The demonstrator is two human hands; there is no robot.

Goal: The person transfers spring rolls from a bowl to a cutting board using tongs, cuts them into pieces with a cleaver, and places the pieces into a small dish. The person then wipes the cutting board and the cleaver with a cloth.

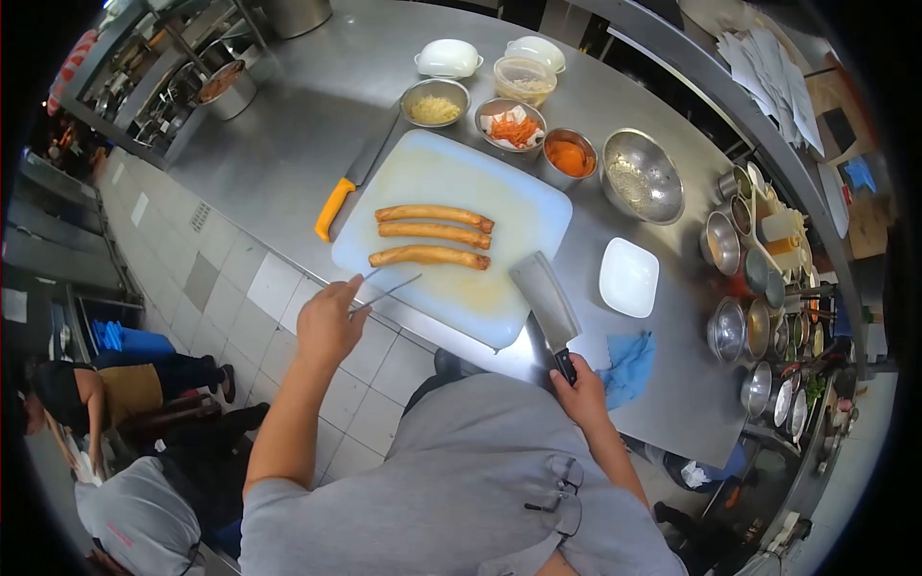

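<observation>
My left hand (331, 319) is closed around thin metal tongs (392, 290), whose tips are apart over the near left edge of the white cutting board (461, 168). Three long, golden-brown fried rolls (432, 256) lie side by side on the board, just beyond the tongs and not touched by them. My right hand (582, 389) grips the black handle of a cleaver (545, 298). The cleaver's broad blade points away from me, over the board's right near corner. Beside that hand lies a crumpled blue cloth (629, 370).
An orange-handled knife (334, 208) lies left of the board. Behind it stand bowls of shredded yellow food (434, 109) and orange strips (514, 127). A white square dish (629, 278) and a large metal bowl (663, 173) are to the right. Two people (139, 514) are at the lower left.
</observation>
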